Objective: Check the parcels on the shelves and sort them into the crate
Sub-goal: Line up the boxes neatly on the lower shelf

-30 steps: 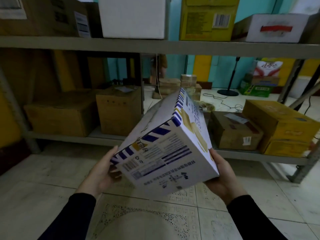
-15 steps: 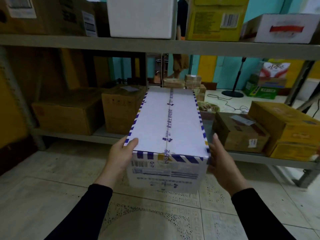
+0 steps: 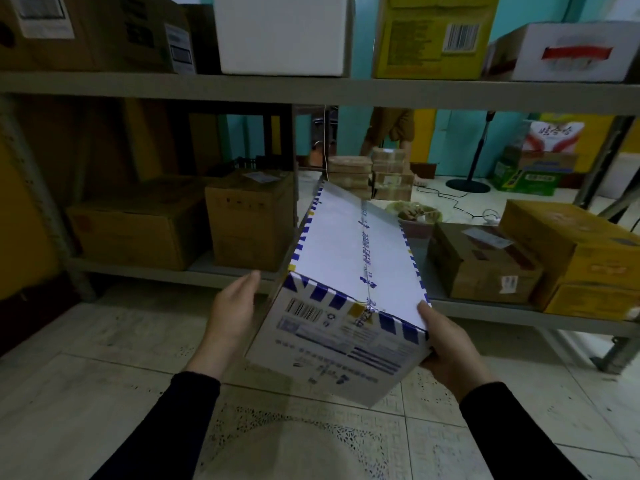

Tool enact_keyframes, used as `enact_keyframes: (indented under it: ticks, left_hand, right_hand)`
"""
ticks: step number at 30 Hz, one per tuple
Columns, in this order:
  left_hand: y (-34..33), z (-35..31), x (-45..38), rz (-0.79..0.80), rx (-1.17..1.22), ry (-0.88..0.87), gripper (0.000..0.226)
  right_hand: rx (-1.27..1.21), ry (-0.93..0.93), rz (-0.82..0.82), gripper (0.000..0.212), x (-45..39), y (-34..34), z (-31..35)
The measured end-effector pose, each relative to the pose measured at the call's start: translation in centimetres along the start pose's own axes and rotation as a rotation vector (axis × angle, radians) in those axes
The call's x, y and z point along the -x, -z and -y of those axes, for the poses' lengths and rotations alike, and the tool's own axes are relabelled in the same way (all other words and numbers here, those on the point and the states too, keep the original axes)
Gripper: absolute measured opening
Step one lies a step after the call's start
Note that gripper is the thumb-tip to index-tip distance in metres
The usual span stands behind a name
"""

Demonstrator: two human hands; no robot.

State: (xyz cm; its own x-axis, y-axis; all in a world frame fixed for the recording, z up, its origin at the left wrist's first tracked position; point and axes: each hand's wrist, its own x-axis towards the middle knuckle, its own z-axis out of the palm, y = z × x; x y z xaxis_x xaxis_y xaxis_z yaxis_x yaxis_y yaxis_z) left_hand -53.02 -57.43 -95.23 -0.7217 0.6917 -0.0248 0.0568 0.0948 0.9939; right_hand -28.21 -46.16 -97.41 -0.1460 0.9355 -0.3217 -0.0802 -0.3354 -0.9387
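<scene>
Floor [image 3: 86, 403]: pale tiles with a speckled pattern, dim light. Teal wall [image 3: 450, 140] behind the rack, yellow panels at left and right.

Rack: grey metal, two shelves in view. Upper shelf [image 3: 311, 90] carries brown cartons at left, a white carton [image 3: 280, 32], a yellow carton [image 3: 433, 36] with a barcode, and a white box with a red mark [image 3: 568, 51]. Lower shelf [image 3: 145, 273] carries two brown cartons [image 3: 138, 226] at left, one brown carton [image 3: 481, 265] with a label right of centre, and stacked yellow cartons [image 3: 581, 258] at far right. Beyond the rack: small stacked parcels [image 3: 370, 176] on the floor, a black stand base [image 3: 467, 185] with a cable, and the legs of another person [image 3: 391, 129].

Parcel [image 3: 349, 271]: white, blue striped edging, a taped seam down the top face. Held in the air in front of the lower shelf, above the floor, between both hands. Long axis runs away from the camera toward the rack; far end higher and leaning slightly left. Near end face, with a barcode and upside-down print, faces the camera and tips downward. Box rolled so its right side sits lower.

Left hand [image 3: 232, 317]: fingers straight, flat against the parcel's left side near the front corner.

Right hand [image 3: 450, 348]: wraps the near right corner, thumb on the top edge, fingers underneath out of sight.
</scene>
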Motion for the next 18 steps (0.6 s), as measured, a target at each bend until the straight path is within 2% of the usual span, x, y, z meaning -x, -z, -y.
enact_keyframes:
  ticks: [2, 3, 5, 7, 10, 14, 16, 18]
  left_hand:
    - [0.9, 1.6, -0.5, -0.038, -0.074, 0.116, 0.057]
    - [1.2, 2.2, -0.5, 0.009, -0.042, 0.200, 0.061]
    - [1.6, 3.3, -0.4, 0.140, 0.182, 0.375, 0.063]
    - [1.7, 3.4, -0.4, 0.226, 0.422, 0.440, 0.051]
    - [1.3, 3.0, -0.5, 0.258, 0.503, 0.375, 0.037]
    - [0.8, 2.2, -0.5, 0.233, 0.362, 0.275, 0.031]
    - [0.6, 2.0, -0.7, 0.213, 0.264, 0.194, 0.027]
    - [0.5, 1.8, -0.8, 0.226, 0.140, 0.084, 0.022]
  right_hand:
    - [-0.011, -0.018, 0.011, 0.038, 0.1, 0.2, 0.1]
    - [-0.014, -0.023, 0.009, 0.039, 0.1, 0.3, 0.0]
    - [-0.033, -0.025, 0.015, 0.040, 0.2, 0.3, 0.0]
    - [-0.050, -0.023, 0.036, 0.040, 0.5, 0.3, -0.1]
    - [-0.007, -0.018, 0.061, 0.040, 0.6, 0.8, -0.6]
    - [0.317, 0.097, -0.016, 0.040, -0.7, 1.9, -1.4]
    - [0.272, 0.151, -0.034, 0.052, -0.7, 1.7, -1.0]
    - [0.121, 0.168, 0.048, 0.066, -0.8, 1.2, -0.4]
